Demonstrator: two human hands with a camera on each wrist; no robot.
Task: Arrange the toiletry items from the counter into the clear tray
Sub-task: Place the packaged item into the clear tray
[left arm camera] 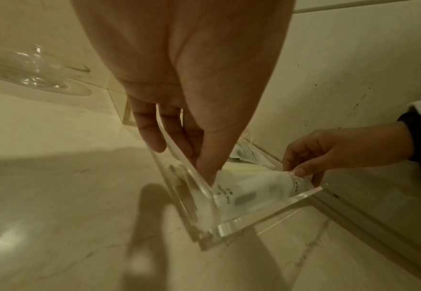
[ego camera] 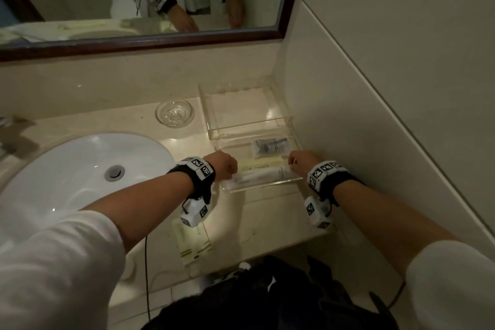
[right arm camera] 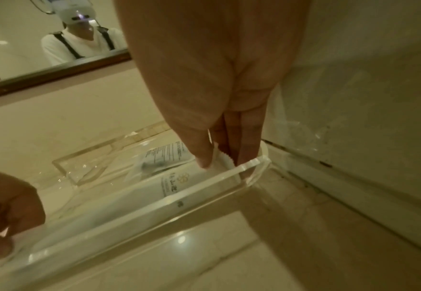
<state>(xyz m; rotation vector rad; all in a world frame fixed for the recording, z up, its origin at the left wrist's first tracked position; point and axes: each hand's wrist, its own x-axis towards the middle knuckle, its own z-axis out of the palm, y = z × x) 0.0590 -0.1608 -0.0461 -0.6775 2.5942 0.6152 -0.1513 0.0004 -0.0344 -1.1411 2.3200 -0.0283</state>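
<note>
White packet [ego camera: 263, 173] lies in tray [ego camera: 263, 185], pinched at opposite ends by left hand [ego camera: 224, 165] and right hand [ego camera: 304, 162].

packet [right arm camera: 172, 189] print too blurred to read; faucet [ego camera: 10, 131] cut off

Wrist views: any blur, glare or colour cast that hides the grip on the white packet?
Left wrist: yellowish cast, left hand throws a shadow, yet white packet stays readable. Right wrist: soft focus, glare along clear tray rim; right hand visibly pinches the packet.
</note>
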